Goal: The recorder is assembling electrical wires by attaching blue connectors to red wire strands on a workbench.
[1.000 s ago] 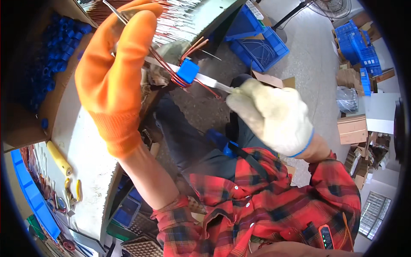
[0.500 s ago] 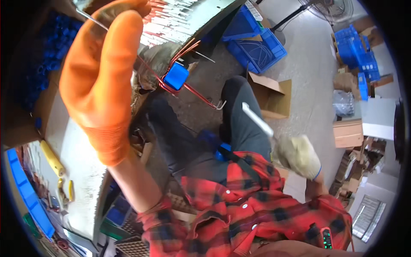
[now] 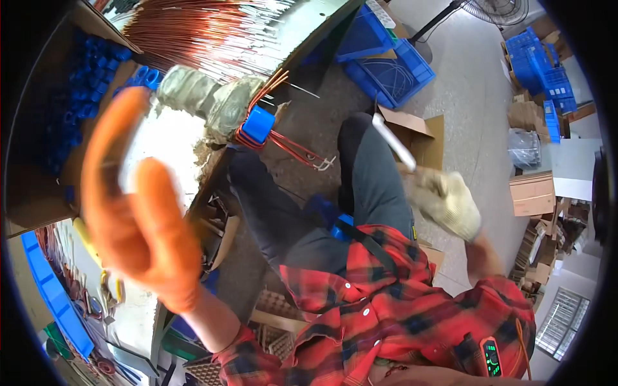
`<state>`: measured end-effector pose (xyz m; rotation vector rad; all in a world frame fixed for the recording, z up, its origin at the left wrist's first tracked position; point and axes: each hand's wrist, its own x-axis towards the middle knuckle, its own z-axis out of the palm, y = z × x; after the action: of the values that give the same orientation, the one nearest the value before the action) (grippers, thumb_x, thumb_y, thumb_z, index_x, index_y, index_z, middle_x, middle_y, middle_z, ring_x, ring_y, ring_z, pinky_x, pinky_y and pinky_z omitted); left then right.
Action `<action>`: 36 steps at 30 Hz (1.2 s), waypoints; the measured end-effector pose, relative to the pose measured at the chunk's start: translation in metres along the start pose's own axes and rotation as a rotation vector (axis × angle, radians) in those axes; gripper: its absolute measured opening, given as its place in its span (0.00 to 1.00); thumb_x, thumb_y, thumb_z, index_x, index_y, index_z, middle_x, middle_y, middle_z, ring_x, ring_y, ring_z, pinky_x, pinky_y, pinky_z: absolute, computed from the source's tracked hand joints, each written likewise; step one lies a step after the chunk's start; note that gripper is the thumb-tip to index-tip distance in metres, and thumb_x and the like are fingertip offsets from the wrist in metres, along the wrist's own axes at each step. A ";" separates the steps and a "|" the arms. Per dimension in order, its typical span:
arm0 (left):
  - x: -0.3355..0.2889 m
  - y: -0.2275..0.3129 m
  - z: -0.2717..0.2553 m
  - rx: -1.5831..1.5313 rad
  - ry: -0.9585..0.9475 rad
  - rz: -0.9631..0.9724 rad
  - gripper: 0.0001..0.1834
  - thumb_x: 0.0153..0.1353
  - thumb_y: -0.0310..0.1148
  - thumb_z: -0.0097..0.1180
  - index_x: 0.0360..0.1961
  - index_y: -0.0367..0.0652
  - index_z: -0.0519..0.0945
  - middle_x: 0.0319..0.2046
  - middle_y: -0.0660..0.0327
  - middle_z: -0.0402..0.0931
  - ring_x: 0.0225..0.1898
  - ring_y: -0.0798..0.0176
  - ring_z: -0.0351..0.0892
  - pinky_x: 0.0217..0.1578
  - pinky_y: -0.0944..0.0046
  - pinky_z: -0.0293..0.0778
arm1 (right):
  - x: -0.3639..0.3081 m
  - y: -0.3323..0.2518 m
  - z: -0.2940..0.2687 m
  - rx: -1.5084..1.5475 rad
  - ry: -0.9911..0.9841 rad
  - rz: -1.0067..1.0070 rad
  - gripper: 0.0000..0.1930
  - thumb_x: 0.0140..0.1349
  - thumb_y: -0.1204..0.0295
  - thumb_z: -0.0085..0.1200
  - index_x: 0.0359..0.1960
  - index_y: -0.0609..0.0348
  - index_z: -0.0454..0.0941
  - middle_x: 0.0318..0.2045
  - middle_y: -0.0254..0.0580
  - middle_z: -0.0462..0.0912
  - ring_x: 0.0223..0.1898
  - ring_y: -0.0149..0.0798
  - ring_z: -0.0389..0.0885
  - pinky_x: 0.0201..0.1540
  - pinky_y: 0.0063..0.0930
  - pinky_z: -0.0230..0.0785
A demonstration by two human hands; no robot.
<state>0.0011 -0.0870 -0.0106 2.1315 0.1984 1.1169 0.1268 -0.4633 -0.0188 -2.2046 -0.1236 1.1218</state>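
Observation:
My left hand [image 3: 145, 225], in an orange rubber glove, is raised over the bench with thumb and fingers apart; I see nothing in it, though motion blurs it. My right hand [image 3: 449, 202], in a cream knitted glove, is closed round a white stick-shaped tool [image 3: 394, 143] held above my right thigh. Between the hands, a blue plastic piece [image 3: 259, 124] sits at the end of a grey, tape-wrapped holder [image 3: 226, 106] on the bench edge. Reddish-brown wires [image 3: 293, 147] pass around the blue piece; their bent, pale ends point right.
Many copper-coloured wires [image 3: 187, 29] lie spread on the bench [image 3: 168, 151]. A carton at left holds blue plastic rings [image 3: 96, 71]. Yellow-handled pliers [image 3: 119, 287] lie near a blue tray [image 3: 55, 296]. Blue crates [image 3: 412, 67], an open carton [image 3: 430, 145] and a fan [image 3: 496, 9] stand beyond.
My left hand has drawn back from the holder, down toward me, and no longer has the thin wire. More wire ends now show beside the blue piece. The right hand has shifted slightly.

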 end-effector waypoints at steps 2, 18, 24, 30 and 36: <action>-0.010 -0.003 0.005 -0.026 -0.107 0.066 0.22 0.79 0.33 0.60 0.66 0.28 0.83 0.63 0.45 0.87 0.65 0.45 0.85 0.72 0.50 0.74 | 0.033 -0.009 0.026 -0.037 0.450 -0.600 0.09 0.64 0.75 0.76 0.37 0.62 0.85 0.23 0.35 0.80 0.26 0.28 0.82 0.30 0.30 0.74; -0.061 0.014 0.007 0.031 0.101 -0.112 0.21 0.74 0.35 0.66 0.61 0.29 0.85 0.58 0.43 0.87 0.63 0.40 0.86 0.70 0.46 0.75 | 0.073 -0.195 0.031 -0.541 0.462 -1.757 0.11 0.66 0.59 0.71 0.44 0.50 0.90 0.34 0.39 0.90 0.31 0.47 0.88 0.36 0.41 0.81; 0.024 0.047 0.021 -0.077 0.004 0.223 0.31 0.71 0.41 0.74 0.68 0.32 0.83 0.65 0.48 0.85 0.67 0.49 0.83 0.72 0.48 0.73 | 0.053 -0.166 0.022 -0.130 0.130 -1.197 0.13 0.73 0.61 0.67 0.49 0.57 0.90 0.38 0.51 0.92 0.40 0.53 0.94 0.41 0.43 0.83; 0.093 0.004 0.023 0.371 -0.050 0.820 0.09 0.68 0.33 0.74 0.44 0.41 0.93 0.46 0.58 0.94 0.59 0.45 0.89 0.66 0.46 0.78 | 0.024 -0.037 0.038 -0.080 0.148 -0.741 0.14 0.82 0.66 0.57 0.42 0.64 0.87 0.25 0.46 0.86 0.26 0.43 0.88 0.34 0.35 0.79; 0.052 -0.035 0.056 -0.305 -0.075 -0.099 0.15 0.78 0.38 0.68 0.49 0.35 0.94 0.40 0.62 0.93 0.44 0.64 0.88 0.56 0.60 0.80 | 0.029 -0.087 0.063 -0.511 0.579 -1.044 0.14 0.78 0.60 0.65 0.41 0.60 0.88 0.24 0.50 0.86 0.25 0.51 0.89 0.27 0.44 0.78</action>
<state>0.0825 -0.0683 -0.0199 1.8678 0.0909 0.9420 0.1153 -0.3528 -0.0135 -2.2523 -1.2337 -0.1491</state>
